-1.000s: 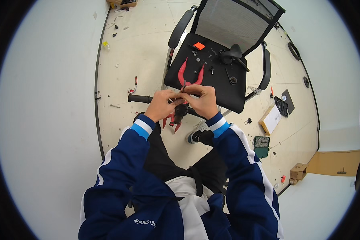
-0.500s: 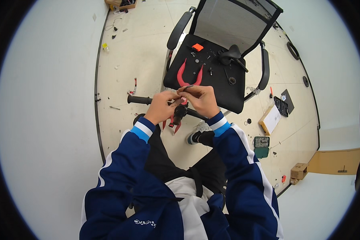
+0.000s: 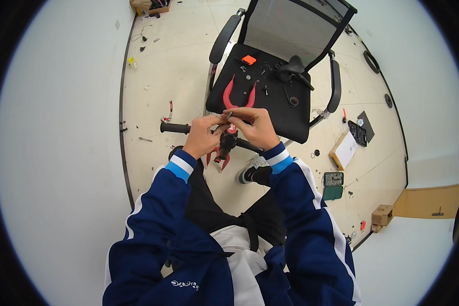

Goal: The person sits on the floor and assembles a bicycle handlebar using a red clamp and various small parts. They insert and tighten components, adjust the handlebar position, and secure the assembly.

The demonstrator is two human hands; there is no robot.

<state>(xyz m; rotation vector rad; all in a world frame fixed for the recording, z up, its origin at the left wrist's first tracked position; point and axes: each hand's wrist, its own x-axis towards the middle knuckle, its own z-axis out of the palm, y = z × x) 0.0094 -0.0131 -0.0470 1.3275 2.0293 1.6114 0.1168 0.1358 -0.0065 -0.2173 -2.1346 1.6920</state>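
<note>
Close together in the middle, my two hands are above a handlebar assembly. My right hand (image 3: 258, 126) pinches a small grey, rod-like piece (image 3: 230, 116) between thumb and fingertips. My left hand (image 3: 202, 136) is closed too, its fingertips beside that piece; what they hold, if anything, is hidden. Just under the fingers are a red tube part (image 3: 232, 128) and a black clamp-like part (image 3: 226, 147). A black handlebar grip (image 3: 175, 128) sticks out to the left. Below hangs a red two-pronged part (image 3: 224, 162). Beyond my hands, a pink-red forked part (image 3: 229, 95) lies on the chair seat.
The black office chair (image 3: 270, 115) holds a bicycle saddle (image 3: 294, 68), an orange item (image 3: 249, 59) and several small hardware pieces. On the floor at right are a black tool case (image 3: 358, 133), a white-topped box (image 3: 345, 151) and an open green case (image 3: 333, 192). A wall stands at left.
My right fingers have shifted slightly, and the small piece between the fingertips now shows at a different angle. The view has moved a little; both hands stay over the handlebar.
</note>
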